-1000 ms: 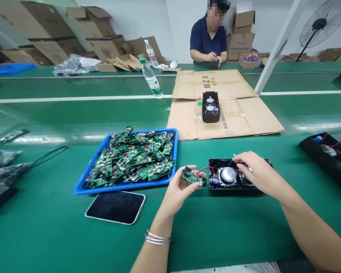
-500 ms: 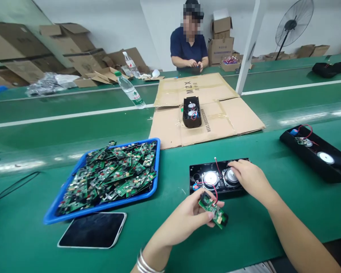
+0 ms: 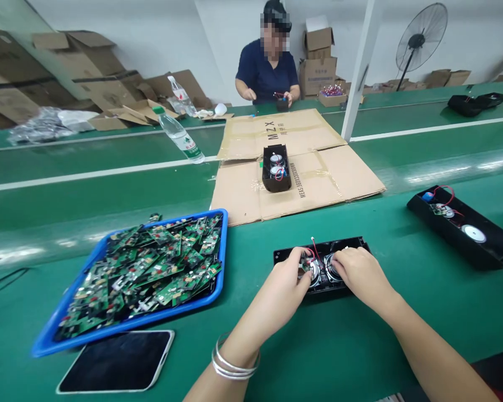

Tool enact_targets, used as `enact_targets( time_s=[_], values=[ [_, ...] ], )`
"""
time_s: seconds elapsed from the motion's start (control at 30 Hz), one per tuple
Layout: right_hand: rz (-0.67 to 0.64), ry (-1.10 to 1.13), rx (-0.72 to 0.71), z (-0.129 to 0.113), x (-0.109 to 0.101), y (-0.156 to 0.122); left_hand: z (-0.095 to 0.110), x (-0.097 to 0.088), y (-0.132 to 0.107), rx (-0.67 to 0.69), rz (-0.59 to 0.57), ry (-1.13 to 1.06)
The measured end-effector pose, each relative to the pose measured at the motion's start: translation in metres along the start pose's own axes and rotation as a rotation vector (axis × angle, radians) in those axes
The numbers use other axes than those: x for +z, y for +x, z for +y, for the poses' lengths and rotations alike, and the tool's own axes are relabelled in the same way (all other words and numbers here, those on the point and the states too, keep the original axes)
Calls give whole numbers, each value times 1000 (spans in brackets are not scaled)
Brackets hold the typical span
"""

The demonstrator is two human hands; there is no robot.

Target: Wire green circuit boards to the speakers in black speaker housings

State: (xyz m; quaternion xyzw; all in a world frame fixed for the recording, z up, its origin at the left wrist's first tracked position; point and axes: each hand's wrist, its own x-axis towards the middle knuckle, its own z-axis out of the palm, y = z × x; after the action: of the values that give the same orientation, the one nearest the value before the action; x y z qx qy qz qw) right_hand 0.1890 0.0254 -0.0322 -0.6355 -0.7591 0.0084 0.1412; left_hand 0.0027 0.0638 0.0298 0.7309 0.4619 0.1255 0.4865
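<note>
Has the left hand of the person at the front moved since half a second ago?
Yes. Judged against the flat cardboard, the left hand moved forward, from the near side of the black case to over its left part.

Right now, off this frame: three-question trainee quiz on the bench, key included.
1. True or false: the left hand and right hand are both at the black housing directly in front of the wearer.
2. The blue tray is heaped with: (a) batteries, (b) circuit boards, (c) screws?
3. Fill in: farther back, another open housing sits on flattened ____.

Key: 1. True. 2. b. 3. Cardboard.
</note>
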Motion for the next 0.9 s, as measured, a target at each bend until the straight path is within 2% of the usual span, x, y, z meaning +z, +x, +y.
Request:
enact_targets(
  time_s=[0.13, 0.23, 0.3, 0.37, 0.47, 0.53, 0.67, 0.9],
  values=[
    [100, 86, -57, -2, 0, -1, -5, -4, 1, 15, 25, -57],
    [253, 318, -169, -8, 0, -3, -7, -7, 2, 20, 47, -51],
    [303, 496, -192, -12, 0, -5, -8, -9, 1, 17, 68, 0],
    [289, 627, -125, -15, 1, -7, -10, -9, 1, 19, 70, 24],
    [209, 764, 61, -17, 2, -9, -12, -10, 0, 24, 35, -4],
    [149, 822, 129, -17, 1, -9, -12, -10, -1, 8, 16, -7],
    [94, 758, 107, -17, -2, -6, -12, -11, -3, 4, 22, 10],
    [120, 636, -8, -24, -5, -3, -13, -10, -5, 84, 34, -7]
  ],
)
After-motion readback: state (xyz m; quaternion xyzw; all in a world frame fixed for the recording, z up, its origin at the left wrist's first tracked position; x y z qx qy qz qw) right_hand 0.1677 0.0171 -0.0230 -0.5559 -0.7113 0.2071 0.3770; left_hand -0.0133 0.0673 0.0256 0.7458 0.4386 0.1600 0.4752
